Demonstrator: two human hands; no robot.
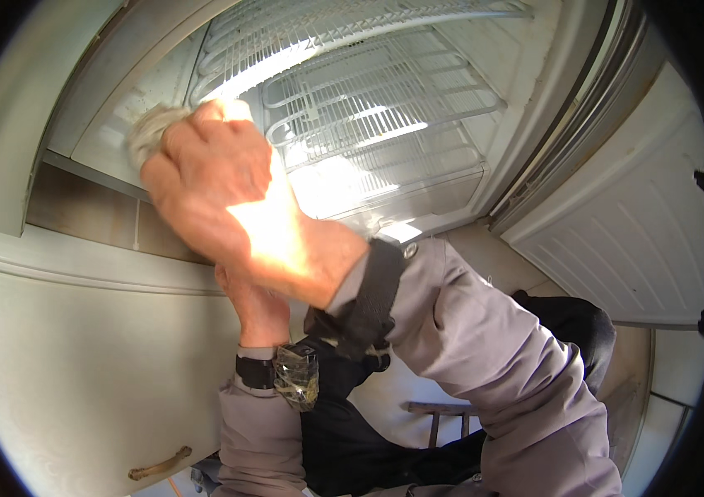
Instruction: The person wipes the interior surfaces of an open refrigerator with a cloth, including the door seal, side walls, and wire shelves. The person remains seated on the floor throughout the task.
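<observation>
My right hand point(221, 186) is raised in front of the upright freezer's compartment, its fingers curled over a pale, crumpled cloth point(154, 132) against the light inner side wall. Bright sunlight falls across its back and wrist. Below and partly behind it is my left hand point(259, 310); its fingers are hidden, so what it holds does not show. Wire-grid shelves with tube coils point(383, 93) fill the compartment to the right of the cloth. Black straps circle both wrists, and the left one bears a small device wrapped in clear tape.
The freezer door point(625, 230), white and ribbed inside, stands open at the right. A pale cabinet front point(91, 373) with a brass-coloured handle point(159, 465) lies at the lower left. A dark metal frame point(442, 410) is on the floor by my legs.
</observation>
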